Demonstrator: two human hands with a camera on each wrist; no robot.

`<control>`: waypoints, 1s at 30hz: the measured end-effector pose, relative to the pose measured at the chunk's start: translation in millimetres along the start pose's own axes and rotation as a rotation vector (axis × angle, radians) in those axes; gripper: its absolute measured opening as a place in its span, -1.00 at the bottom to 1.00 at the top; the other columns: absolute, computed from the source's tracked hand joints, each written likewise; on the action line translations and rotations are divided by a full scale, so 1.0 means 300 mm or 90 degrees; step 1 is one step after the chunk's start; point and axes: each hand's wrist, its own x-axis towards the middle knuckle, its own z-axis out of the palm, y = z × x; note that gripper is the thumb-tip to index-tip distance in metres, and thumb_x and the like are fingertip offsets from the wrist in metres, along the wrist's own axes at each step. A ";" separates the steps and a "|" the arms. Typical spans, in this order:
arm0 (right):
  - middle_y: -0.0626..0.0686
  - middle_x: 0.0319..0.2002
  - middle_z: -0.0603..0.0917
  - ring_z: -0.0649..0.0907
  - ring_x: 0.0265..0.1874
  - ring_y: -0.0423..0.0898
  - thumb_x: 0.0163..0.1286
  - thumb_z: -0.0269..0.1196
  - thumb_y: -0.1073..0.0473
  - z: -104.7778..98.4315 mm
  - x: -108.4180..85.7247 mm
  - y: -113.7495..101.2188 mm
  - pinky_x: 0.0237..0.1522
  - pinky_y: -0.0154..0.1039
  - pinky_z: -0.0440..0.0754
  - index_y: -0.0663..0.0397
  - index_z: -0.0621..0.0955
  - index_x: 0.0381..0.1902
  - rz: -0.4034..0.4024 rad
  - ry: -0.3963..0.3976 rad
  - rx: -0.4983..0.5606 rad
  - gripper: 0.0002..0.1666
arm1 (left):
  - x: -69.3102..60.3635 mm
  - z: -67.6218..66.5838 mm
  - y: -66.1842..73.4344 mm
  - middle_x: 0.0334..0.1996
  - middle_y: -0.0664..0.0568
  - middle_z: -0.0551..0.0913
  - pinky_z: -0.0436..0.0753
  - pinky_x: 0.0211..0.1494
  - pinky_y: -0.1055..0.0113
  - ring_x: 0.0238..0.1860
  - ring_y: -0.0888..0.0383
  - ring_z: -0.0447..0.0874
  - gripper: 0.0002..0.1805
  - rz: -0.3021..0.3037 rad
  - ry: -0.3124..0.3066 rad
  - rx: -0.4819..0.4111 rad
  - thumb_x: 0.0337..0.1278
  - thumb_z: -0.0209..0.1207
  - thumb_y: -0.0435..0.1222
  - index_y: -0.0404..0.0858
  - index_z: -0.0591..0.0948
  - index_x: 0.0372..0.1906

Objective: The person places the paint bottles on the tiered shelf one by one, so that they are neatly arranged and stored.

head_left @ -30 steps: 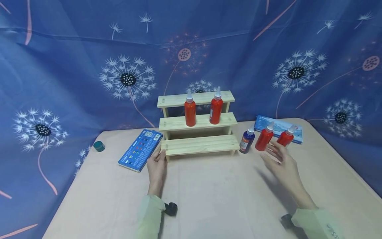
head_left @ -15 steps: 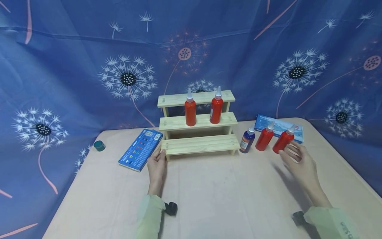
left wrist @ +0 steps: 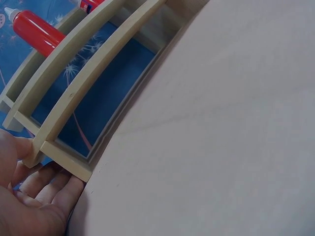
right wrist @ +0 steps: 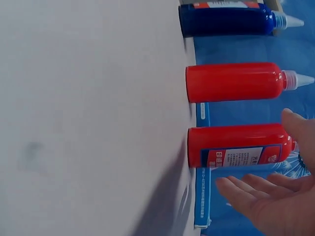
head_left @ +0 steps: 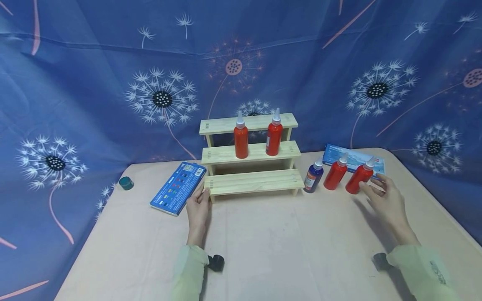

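Observation:
My left hand [head_left: 197,215] grips the left end of the wooden three-step shelf [head_left: 256,182]; the left wrist view shows thumb and fingers [left wrist: 68,192] around the front corner of its lowest step. On the middle step stand two red bottles [head_left: 241,143] [head_left: 274,139] with pale nozzles. Right of the shelf are a dark blue bottle [head_left: 313,177], a red bottle [head_left: 335,175] and another red bottle [head_left: 359,179], all upright. Around that outermost bottle is my right hand [head_left: 389,205]; in the right wrist view a gap shows between its fingers [right wrist: 246,189] and the bottle [right wrist: 236,146].
A blue box [head_left: 177,189] lies left of the shelf, with a small green jar [head_left: 126,183] farther left. Another blue box [head_left: 350,158] lies behind the bottles on the right. A blue dandelion-patterned cloth [head_left: 301,75] hangs behind the table.
My right hand has moved right, from near the middle bottle of the right-hand row to the outermost red one. My left hand stays on the shelf.

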 end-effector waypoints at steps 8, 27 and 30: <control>0.51 0.43 0.09 0.27 0.29 0.52 0.41 0.08 -0.31 0.017 0.081 -0.019 0.12 0.34 0.45 0.24 -0.16 0.54 0.013 -0.019 -0.014 0.12 | 0.004 -0.005 -0.007 0.19 -0.17 0.57 0.67 0.06 0.30 0.16 -0.01 0.61 -0.53 0.002 0.003 -0.021 0.43 0.06 -0.23 -0.21 0.42 0.36; 0.47 0.42 0.16 0.29 0.29 0.49 0.48 0.07 -0.18 0.017 0.074 -0.027 0.18 0.38 0.41 0.24 0.00 0.53 0.024 -0.044 -0.008 -0.06 | 0.011 0.011 -0.009 0.17 -0.13 0.60 0.67 0.08 0.29 0.15 0.03 0.62 -0.53 0.002 0.011 -0.010 0.42 0.08 -0.21 -0.20 0.43 0.35; 0.49 0.39 0.20 0.32 0.27 0.49 0.46 0.08 -0.20 0.015 0.053 -0.050 0.14 0.31 0.47 0.29 0.03 0.51 0.008 -0.049 -0.022 -0.05 | 0.010 0.009 -0.010 0.17 -0.12 0.60 0.67 0.09 0.29 0.14 0.04 0.63 -0.54 0.006 0.016 -0.004 0.42 0.08 -0.20 -0.19 0.44 0.35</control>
